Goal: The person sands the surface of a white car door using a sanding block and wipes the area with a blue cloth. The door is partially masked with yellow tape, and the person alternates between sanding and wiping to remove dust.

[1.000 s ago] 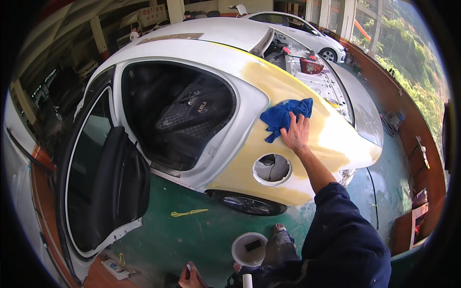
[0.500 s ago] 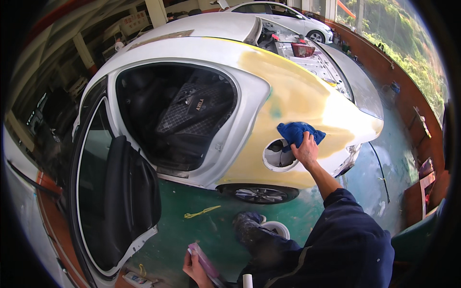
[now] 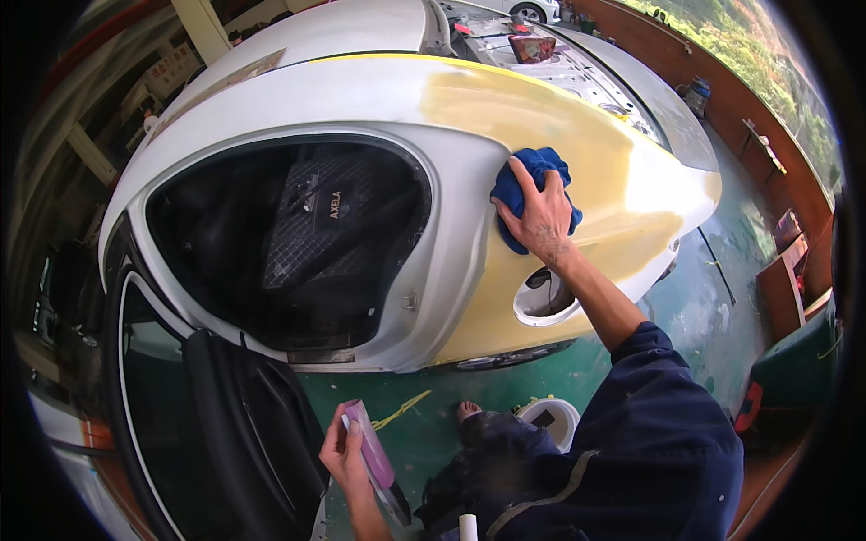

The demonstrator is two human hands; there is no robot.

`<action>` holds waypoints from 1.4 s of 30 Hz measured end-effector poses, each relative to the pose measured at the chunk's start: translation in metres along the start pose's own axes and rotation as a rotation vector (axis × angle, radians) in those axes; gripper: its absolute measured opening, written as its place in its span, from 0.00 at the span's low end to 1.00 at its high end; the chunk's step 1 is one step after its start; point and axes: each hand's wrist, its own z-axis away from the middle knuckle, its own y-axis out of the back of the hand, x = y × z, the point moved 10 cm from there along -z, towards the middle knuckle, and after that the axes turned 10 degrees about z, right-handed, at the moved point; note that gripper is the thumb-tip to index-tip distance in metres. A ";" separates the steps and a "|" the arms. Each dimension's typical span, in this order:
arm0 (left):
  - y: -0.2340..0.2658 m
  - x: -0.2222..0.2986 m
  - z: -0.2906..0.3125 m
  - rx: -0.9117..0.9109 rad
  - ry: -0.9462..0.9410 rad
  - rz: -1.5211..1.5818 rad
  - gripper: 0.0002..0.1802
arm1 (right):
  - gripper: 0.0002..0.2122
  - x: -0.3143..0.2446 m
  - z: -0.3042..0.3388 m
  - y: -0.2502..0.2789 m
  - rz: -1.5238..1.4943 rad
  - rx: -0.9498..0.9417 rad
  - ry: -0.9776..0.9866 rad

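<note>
My right hand [image 3: 544, 216] presses a bunched blue cloth [image 3: 552, 160] onto the car's rear side panel [image 3: 586, 194], its fingers partly spread over the cloth. Yellow, sanded-looking patches cover much of that white panel. Just below my right wrist is the round fuel filler opening [image 3: 544, 298], partly covered by my forearm. Low in front of my body, clear of the car, my left hand [image 3: 345, 455] grips a long, narrow sanding block [image 3: 374, 455] with a purple face and a dark lower part.
An open car door [image 3: 244, 406] with black trim stands at the lower left. On the green floor are a white bucket [image 3: 564, 419] near my legs and a yellow strip [image 3: 401, 408]. A red tail light [image 3: 532, 50] lies on the car's rear. A low brown wall [image 3: 722, 72] runs along the right.
My right hand and the cloth have moved up and left over the panel, from the filler opening's upper edge. My left hand has risen with the sanding block. The view has shifted.
</note>
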 end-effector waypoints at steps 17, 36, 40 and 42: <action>-0.156 -0.025 -0.201 -0.767 0.335 0.006 0.28 | 0.24 -0.135 0.034 -0.089 0.346 -0.280 0.071; -0.087 -0.043 -0.302 -0.840 0.374 -0.042 0.26 | 0.31 -0.161 0.144 -0.072 0.401 -0.140 0.066; -0.108 -0.052 -0.285 -0.882 0.450 -0.017 0.26 | 0.33 -0.097 0.010 -0.051 0.487 -0.076 0.086; -0.119 -0.054 -0.278 -0.913 0.465 -0.012 0.28 | 0.34 -0.082 -0.007 -0.054 0.496 -0.032 0.016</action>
